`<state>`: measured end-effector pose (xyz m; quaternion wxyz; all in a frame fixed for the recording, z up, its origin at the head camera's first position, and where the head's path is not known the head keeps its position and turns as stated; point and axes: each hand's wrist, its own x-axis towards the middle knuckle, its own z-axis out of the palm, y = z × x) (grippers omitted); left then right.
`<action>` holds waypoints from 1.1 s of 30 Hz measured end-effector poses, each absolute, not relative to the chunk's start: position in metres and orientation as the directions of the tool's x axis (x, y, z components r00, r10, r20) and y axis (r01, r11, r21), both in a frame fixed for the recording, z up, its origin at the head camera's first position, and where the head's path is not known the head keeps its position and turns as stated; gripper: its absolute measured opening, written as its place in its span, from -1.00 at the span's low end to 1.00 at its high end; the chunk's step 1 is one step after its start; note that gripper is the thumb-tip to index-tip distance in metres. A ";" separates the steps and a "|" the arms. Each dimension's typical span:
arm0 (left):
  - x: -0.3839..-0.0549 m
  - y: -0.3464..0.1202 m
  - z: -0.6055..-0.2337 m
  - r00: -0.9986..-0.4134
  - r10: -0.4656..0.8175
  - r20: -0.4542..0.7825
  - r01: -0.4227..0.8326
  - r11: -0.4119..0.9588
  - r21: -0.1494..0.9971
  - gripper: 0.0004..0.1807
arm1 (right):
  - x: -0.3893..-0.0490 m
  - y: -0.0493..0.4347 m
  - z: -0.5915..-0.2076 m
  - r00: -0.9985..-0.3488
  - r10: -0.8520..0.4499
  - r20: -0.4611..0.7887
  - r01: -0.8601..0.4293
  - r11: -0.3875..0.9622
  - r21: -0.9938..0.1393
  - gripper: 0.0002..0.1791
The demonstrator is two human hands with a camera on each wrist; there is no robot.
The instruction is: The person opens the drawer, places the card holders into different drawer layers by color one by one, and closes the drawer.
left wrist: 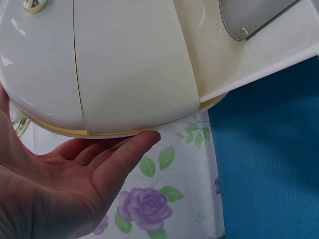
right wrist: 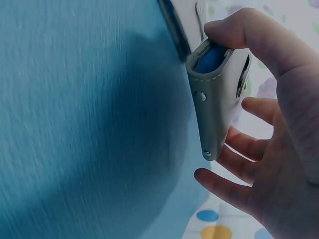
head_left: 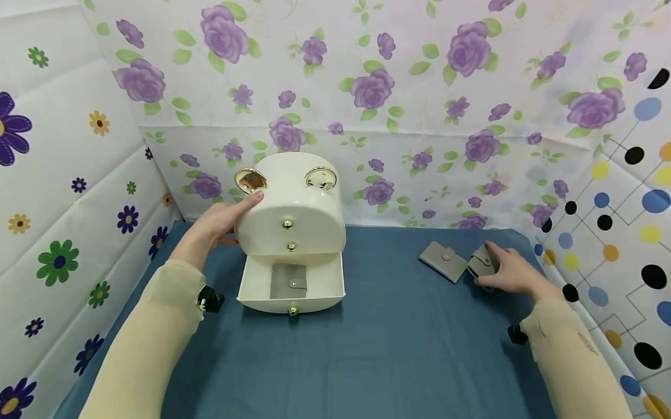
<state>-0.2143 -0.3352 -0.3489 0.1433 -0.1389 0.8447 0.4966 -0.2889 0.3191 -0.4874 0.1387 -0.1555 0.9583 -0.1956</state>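
A white storage box (head_left: 313, 216) with gold knobs and two round gold ears stands at the left of the table. Its lowest drawer (head_left: 325, 276) is pulled out, and a grey card holder lies inside (head_left: 282, 280). My left hand (head_left: 216, 225) rests against the box's left side, fingers extended along it, as the left wrist view shows. Over at the right, my right hand (head_left: 515, 276) pinches another grey card holder (right wrist: 214, 109) between thumb and fingers. This one is tilted, with its looped open end facing the wrist camera. A third card holder (head_left: 444, 261) lies flat just left of it.
A blue cloth (head_left: 385, 356) covers the table. Floral sheeting (head_left: 398, 108) hangs behind it, with patterned sheets along the left and right sides. Each wrist carries a small black camera (head_left: 210, 298).
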 end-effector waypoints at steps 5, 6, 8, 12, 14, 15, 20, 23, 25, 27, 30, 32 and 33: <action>-0.215 -0.335 -0.350 -0.919 -0.094 -0.383 -0.379 0.471 0.796 0.42 | -0.279 0.301 -0.486 -0.918 -0.366 -0.151 -0.272 0.860 -0.432 0.28; -0.216 -0.335 -0.351 -0.919 -0.093 -0.383 -0.379 0.473 0.795 0.42 | -0.276 0.297 -0.484 -0.917 -0.373 -0.145 -0.279 0.856 -0.436 0.28; -0.216 -0.335 -0.351 -0.920 -0.094 -0.381 -0.378 0.474 0.795 0.42 | -0.271 0.288 -0.481 -0.914 -0.382 -0.136 -0.287 0.847 -0.447 0.28; -0.217 -0.336 -0.352 -0.923 -0.093 -0.374 -0.371 0.479 0.796 0.41 | -0.265 0.270 -0.472 -0.905 -0.412 -0.110 -0.320 0.827 -0.462 0.26; -0.217 -0.337 -0.352 -0.923 -0.091 -0.375 -0.370 0.480 0.795 0.41 | -0.262 0.261 -0.468 -0.898 -0.431 -0.093 -0.343 0.815 -0.467 0.25; -0.217 -0.337 -0.352 -0.923 -0.089 -0.375 -0.370 0.480 0.795 0.41 | -0.260 0.256 -0.466 -0.893 -0.443 -0.084 -0.356 0.808 -0.469 0.25; -0.216 -0.338 -0.352 -0.922 -0.092 -0.375 -0.372 0.477 0.797 0.43 | -0.253 0.228 -0.456 -0.861 -0.507 -0.039 -0.428 0.765 -0.482 0.24; -0.215 -0.338 -0.352 -0.923 -0.096 -0.374 -0.372 0.476 0.797 0.43 | -0.248 0.212 -0.450 -0.840 -0.542 -0.017 -0.467 0.740 -0.484 0.23; -0.215 -0.338 -0.351 -0.923 -0.096 -0.373 -0.371 0.477 0.797 0.43 | -0.244 0.201 -0.446 -0.826 -0.563 -0.006 -0.491 0.726 -0.482 0.23; -0.215 -0.338 -0.351 -0.924 -0.096 -0.371 -0.370 0.477 0.797 0.43 | -0.241 0.193 -0.443 -0.814 -0.581 0.006 -0.511 0.711 -0.483 0.22; -0.215 -0.337 -0.351 -0.924 -0.095 -0.370 -0.368 0.479 0.797 0.43 | -0.235 0.181 -0.440 -0.797 -0.604 0.015 -0.535 0.694 -0.482 0.22; -0.215 -0.336 -0.352 -0.924 -0.096 -0.369 -0.368 0.480 0.797 0.42 | -0.231 0.174 -0.439 -0.786 -0.618 0.018 -0.546 0.681 -0.488 0.22; -0.215 -0.336 -0.352 -0.925 -0.095 -0.369 -0.367 0.480 0.797 0.42 | -0.230 0.171 -0.438 -0.780 -0.626 0.017 -0.551 0.673 -0.493 0.22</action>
